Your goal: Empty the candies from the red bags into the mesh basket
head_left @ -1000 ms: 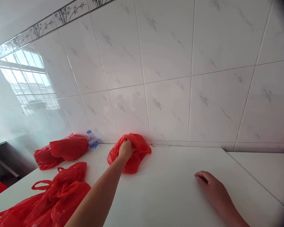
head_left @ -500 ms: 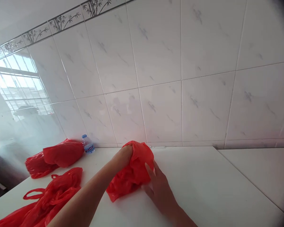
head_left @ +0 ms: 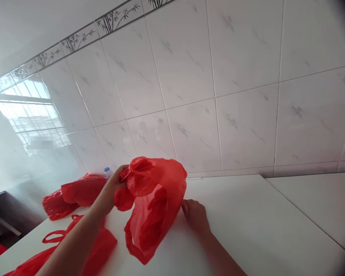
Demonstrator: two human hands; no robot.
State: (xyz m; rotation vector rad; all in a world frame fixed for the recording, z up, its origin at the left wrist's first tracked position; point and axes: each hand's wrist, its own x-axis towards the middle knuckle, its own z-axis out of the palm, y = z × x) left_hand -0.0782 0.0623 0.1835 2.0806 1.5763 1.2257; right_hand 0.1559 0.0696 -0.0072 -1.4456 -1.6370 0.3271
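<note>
A thin red plastic bag (head_left: 172, 180) is spread between my hands above the white table, its mouth gaping toward me. My left hand (head_left: 117, 186) is closed on the gathered part at the bag's left side. At the lower right edge, my right hand (head_left: 196, 215) has its fingers curled in against the plastic, fingertips partly hidden. More red bags with loop handles (head_left: 96, 249) lie in a loose heap at the near left, partly behind my left forearm.
Folded red plastic packs (head_left: 86, 189) rest at the table's far left. A blue-capped bottle (head_left: 107, 172) stands behind them, mostly hidden. The white tabletop (head_left: 247, 222) meets the tiled wall (head_left: 189, 130), and a seam crosses it at the right.
My left hand has come out of the bag and moved left, now gripping its side. The bag has opened out from a crumpled bundle. My right hand's spread fingers have curled in.
</note>
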